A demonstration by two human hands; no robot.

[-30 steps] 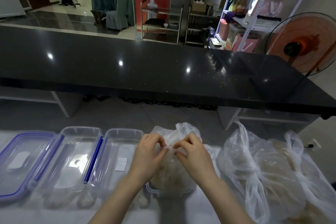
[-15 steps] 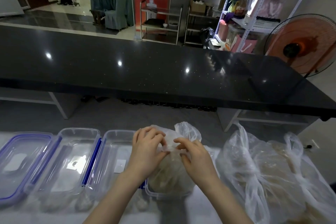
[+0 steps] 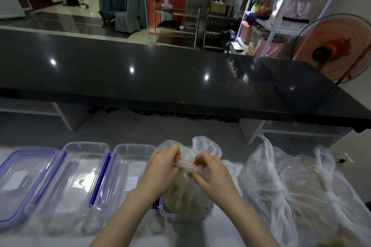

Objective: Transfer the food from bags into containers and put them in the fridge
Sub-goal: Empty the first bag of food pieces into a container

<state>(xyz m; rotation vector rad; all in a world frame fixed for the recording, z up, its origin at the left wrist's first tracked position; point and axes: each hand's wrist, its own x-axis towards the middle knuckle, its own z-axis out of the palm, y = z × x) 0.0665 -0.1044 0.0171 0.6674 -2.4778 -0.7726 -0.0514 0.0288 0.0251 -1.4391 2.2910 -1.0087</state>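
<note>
Fingers of the left hand (image 3: 160, 168) and the right hand (image 3: 208, 174) are pinched together on the twisted neck of the bag (image 3: 186, 184), both grips touching the same knot of film between them. The bag sits inside an open container (image 3: 184, 211) on the white table (image 3: 220, 224), pale food showing through the film. In my judgement the step in hand is untying the knot. Recommended: work one strand loose rather than pull both ends, keep the bag low in the container so any spill falls inside, and avoid tearing thin film. To the left, three clear tubs (image 3: 80, 178) lie just beside one another. To the right, larger tied bags (image 3: 291, 190) await, untouched.
</note>
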